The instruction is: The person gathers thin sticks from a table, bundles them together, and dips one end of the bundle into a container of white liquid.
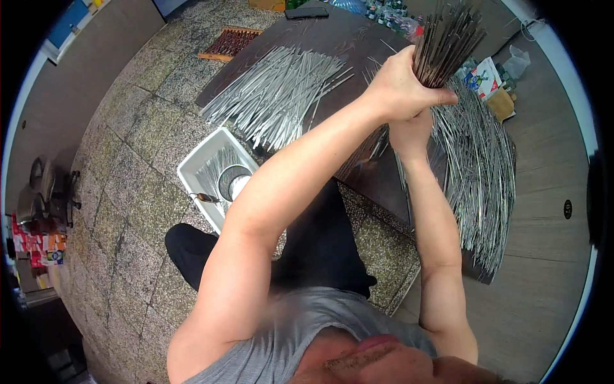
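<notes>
Above the dark wooden table, both my hands grip one bundle of thin, dark metal strips (443, 45) whose upper ends fan out. My left hand (398, 84) wraps the lower part of the bundle, its thumb stretched to the right. Just below it, my right hand (412, 134) is closed around the bundle's lower end, which the hands mostly hide. A large pile of long silvery strips (479, 182) lies at the right of the table, beside my right forearm. Another spread of silvery strips (283, 93) covers the table's left part.
A white plastic tub (189, 168) holds more strips, a round container (232, 180) and a wooden-handled tool (206, 197). On the dark table (355, 38) lies a phone (307, 13). Beyond its left edge is an abacus (230, 43). Packages (484, 79) stand against the right cabinet.
</notes>
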### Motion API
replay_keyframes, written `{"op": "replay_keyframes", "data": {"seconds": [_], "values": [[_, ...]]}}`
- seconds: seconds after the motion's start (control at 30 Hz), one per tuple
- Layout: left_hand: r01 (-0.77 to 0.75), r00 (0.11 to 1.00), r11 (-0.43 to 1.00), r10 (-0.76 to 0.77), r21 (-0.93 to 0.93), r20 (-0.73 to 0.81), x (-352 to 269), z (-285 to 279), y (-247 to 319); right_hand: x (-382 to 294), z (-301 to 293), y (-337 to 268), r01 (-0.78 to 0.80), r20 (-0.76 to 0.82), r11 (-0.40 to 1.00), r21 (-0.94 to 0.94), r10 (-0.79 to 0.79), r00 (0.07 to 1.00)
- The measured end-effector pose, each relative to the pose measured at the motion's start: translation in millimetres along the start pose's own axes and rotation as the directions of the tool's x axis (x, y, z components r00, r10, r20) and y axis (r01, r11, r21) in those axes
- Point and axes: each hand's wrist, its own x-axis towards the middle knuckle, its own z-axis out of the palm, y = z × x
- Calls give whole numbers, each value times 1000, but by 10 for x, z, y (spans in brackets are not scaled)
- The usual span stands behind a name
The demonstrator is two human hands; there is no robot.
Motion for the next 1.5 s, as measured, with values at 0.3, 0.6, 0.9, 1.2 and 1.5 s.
{"op": "replay_keyframes", "data": {"seconds": [0.3, 0.6, 0.9, 1.2, 1.5], "values": [[55, 998, 997, -54, -57, 23, -1, 59, 20, -34, 12, -32, -4, -64, 1000, 8, 5, 998], [89, 996, 995, -88, -39, 21, -124, 103, -44, -186, 31, 118, -63, -72, 993, 99, 70, 995], [37, 999, 999, -36, 10, -10, -331, 263, -119, -410, 33, 276, 11, -93, 997, 77, -3, 996], [133, 991, 990, -133, 39, -8, -414, 317, -208, -519, 57, 421, -107, 25, 993, 53, 106, 994], [131, 991, 991, -130, 32, -32, -408, 340, -219, -672, 5, 639, -107, 163, 993, 57, 96, 982]]}}
